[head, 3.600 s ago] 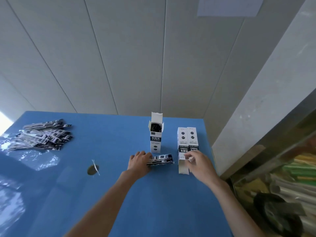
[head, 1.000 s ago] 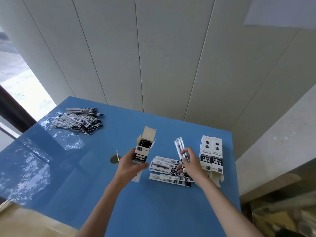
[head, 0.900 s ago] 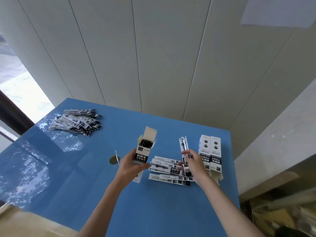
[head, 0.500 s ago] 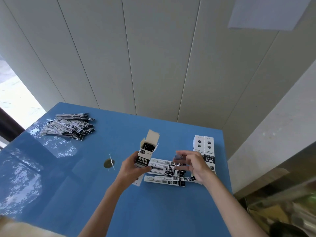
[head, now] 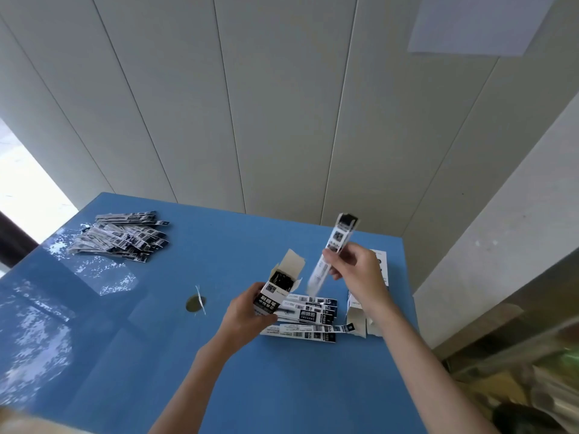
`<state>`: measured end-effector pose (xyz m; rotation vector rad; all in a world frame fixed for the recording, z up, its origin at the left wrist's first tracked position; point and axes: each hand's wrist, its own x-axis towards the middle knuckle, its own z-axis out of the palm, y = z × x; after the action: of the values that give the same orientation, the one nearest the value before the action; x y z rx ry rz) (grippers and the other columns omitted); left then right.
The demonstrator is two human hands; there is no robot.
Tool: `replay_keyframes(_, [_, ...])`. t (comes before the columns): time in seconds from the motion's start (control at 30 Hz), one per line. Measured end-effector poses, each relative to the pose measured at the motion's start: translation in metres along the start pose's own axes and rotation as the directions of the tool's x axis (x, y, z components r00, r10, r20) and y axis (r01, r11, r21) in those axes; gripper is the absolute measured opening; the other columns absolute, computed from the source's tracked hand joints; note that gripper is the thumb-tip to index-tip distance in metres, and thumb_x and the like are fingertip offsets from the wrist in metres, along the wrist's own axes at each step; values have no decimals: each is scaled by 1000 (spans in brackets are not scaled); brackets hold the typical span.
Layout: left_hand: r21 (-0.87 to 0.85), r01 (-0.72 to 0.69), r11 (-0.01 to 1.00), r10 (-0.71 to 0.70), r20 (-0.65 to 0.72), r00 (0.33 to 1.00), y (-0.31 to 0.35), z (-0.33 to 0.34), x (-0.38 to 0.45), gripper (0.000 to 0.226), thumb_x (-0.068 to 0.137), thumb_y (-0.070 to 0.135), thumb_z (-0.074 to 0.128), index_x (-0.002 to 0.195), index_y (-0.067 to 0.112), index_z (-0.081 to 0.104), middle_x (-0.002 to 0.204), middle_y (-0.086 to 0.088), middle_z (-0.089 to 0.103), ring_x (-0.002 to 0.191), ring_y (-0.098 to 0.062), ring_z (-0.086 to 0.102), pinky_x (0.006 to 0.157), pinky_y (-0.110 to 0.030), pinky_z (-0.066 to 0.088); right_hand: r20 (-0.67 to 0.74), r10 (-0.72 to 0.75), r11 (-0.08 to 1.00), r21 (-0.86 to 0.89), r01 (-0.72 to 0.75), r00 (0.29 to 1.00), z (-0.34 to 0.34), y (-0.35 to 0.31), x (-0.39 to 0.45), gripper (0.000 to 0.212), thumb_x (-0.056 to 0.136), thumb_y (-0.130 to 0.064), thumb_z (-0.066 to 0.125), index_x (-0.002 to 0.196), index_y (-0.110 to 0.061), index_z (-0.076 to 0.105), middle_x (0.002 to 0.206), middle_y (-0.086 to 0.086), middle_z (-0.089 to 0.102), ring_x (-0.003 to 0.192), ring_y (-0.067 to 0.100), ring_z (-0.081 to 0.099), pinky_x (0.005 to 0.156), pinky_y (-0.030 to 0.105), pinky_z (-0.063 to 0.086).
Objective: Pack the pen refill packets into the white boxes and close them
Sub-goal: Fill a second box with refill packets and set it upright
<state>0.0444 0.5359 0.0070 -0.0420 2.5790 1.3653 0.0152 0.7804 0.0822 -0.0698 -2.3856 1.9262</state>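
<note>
My left hand grips an open white box, tilted, its flap up and dark packets showing inside. My right hand holds one long pen refill packet nearly upright in the air, its lower end just right of the box mouth. Several loose packets lie flat on the blue table under and between my hands. Behind my right hand stand white boxes, largely hidden, and an open one lies beside my wrist.
A large heap of refill packets lies at the table's far left. A round hole with a white tie sits mid-table. The table's right edge runs close to my right forearm, with a cluttered shelf beyond it. A panelled wall stands behind.
My right hand has lifted one packet off the loose pile and raised it upright beside the open box. My left hand keeps the box, now tilted slightly more.
</note>
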Motion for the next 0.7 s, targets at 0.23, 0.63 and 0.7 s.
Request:
replay_keyframes(0.23, [23,-44,999,45,-21,999,3,6,1,56,62,26,74,114,39,58,93,16,68,87,-4,64,73,-34,56,-58,45,965,261,-28,997,20,-18,0,19,94,-19,68,93,0,67,81,16,73,68,25,71,61,31,59])
replay_keyframes(0.63, [31,-105,994,108,-108,988,0,13,3,56,63,35,68,119,35,58,98,15,65,90,-8,61,72,-29,50,-153,73,976,214,-39,986,34,-13,-5,18,94,-18,69,91,-1,64,80,11,75,68,28,74,64,43,63])
replay_keyframes(0.7, [65,-117,991,125,-120,985,-1,15,4,56,64,36,67,119,34,56,99,17,63,91,-8,59,71,-27,46,-160,56,978,206,-23,985,37,-17,-6,18,94,-16,69,92,0,62,80,10,76,67,26,75,62,41,63])
